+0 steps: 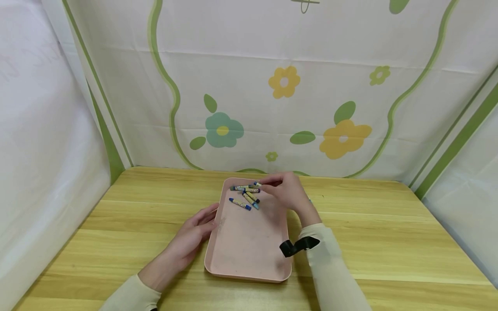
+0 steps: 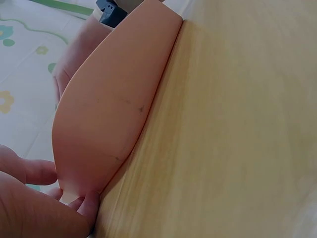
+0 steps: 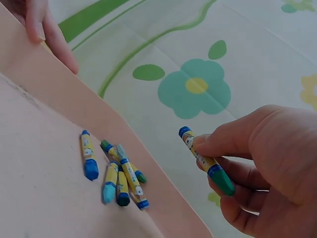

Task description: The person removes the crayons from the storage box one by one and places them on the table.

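A pink tray [image 1: 253, 255] lies lengthwise on the table before me. My left hand [image 1: 194, 233] touches its left side, with the fingers along the outer wall and a fingertip at the rim. Above the tray's far end my right hand [image 1: 288, 194] pinches a green-tipped crayon [image 3: 208, 163] between thumb and fingers, raised off the tray. Beneath it, several crayons with yellow wrappers lie in a loose cluster, among them a light-blue one [image 3: 110, 183] and a dark one [image 3: 123, 186]. A blue crayon [image 3: 89, 154] rests a little apart from them.
The wooden table [image 1: 389, 242] extends to both sides of the tray. Behind it hangs a white flowered curtain [image 1: 249, 77], with more white cloth [image 1: 43, 142] at the left. A small blue bit [image 1: 310, 200] shows beside my right wrist.
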### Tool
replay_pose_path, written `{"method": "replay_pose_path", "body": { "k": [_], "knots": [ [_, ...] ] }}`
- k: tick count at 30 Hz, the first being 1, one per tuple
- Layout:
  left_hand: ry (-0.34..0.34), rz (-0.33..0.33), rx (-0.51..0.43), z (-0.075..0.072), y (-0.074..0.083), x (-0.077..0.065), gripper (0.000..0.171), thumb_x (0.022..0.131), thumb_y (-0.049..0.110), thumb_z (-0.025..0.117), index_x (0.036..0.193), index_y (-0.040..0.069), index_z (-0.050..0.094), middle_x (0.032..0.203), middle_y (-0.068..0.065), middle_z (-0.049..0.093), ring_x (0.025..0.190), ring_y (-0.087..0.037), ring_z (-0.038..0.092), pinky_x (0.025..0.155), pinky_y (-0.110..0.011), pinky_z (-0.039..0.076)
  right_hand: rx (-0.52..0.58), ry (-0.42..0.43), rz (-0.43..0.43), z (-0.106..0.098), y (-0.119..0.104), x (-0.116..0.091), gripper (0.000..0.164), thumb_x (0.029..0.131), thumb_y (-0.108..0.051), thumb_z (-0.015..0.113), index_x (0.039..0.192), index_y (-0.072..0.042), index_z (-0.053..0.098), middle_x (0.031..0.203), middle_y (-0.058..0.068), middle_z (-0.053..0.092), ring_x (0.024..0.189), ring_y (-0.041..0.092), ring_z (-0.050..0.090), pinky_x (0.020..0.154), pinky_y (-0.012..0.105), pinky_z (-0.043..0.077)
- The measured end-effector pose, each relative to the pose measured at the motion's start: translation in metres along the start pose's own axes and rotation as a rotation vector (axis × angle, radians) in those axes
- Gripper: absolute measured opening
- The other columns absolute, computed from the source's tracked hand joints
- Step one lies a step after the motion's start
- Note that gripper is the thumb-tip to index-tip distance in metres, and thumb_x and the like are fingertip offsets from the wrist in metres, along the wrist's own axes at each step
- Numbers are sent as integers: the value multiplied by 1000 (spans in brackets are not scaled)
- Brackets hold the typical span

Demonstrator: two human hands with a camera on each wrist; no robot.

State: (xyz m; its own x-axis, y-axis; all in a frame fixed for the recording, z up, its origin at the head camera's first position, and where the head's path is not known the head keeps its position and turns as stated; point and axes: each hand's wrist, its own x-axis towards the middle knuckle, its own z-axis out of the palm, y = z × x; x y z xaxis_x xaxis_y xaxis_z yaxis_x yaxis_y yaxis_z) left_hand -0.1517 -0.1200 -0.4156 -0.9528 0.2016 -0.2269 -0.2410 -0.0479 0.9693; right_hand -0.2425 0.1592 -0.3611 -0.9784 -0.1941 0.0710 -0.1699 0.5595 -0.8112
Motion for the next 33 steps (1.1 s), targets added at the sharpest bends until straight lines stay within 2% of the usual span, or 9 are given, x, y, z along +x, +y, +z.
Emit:
{"method": "replay_pose_path", "body": {
  "k": [7,13,21,28,33],
  "knots": [
    [-7,4,-2,1,0,-1,59,108,9,54,164,13,39,171,-17,37,157,-34,38,127,-49,34,4,62,12,-12,12,-2,19,98,-21,77,115,-16,84,121,8,78,104,24,71,79,30,59],
    [10,-10,-1,1,0,0,58,108,9,54,164,14,41,171,-15,39,157,-33,40,127,-48,35,-7,99,-9,-24,23,-3,21,98,-21,77,117,-14,83,121,11,79,108,27,72,83,31,59],
    [13,-17,-1,1,1,-1,58,108,9,54,163,15,41,171,-14,39,157,-32,39,127,-48,33,1,139,-42,-35,36,-2,20,97,-22,79,115,-14,84,119,9,81,107,27,73,87,35,59],
    [12,-10,-2,0,0,0,58,107,9,54,163,16,41,171,-14,39,157,-31,39,126,-47,34,21,162,-14,-44,44,-3,21,97,-24,78,114,-13,84,115,11,81,95,18,71,74,29,56],
    [10,-11,-3,0,0,0,58,107,9,54,163,15,41,171,-14,39,158,-31,38,126,-47,34,34,181,2,-52,51,-5,23,99,-24,77,116,-10,83,116,14,81,96,13,72,80,27,60]
  ]
}}
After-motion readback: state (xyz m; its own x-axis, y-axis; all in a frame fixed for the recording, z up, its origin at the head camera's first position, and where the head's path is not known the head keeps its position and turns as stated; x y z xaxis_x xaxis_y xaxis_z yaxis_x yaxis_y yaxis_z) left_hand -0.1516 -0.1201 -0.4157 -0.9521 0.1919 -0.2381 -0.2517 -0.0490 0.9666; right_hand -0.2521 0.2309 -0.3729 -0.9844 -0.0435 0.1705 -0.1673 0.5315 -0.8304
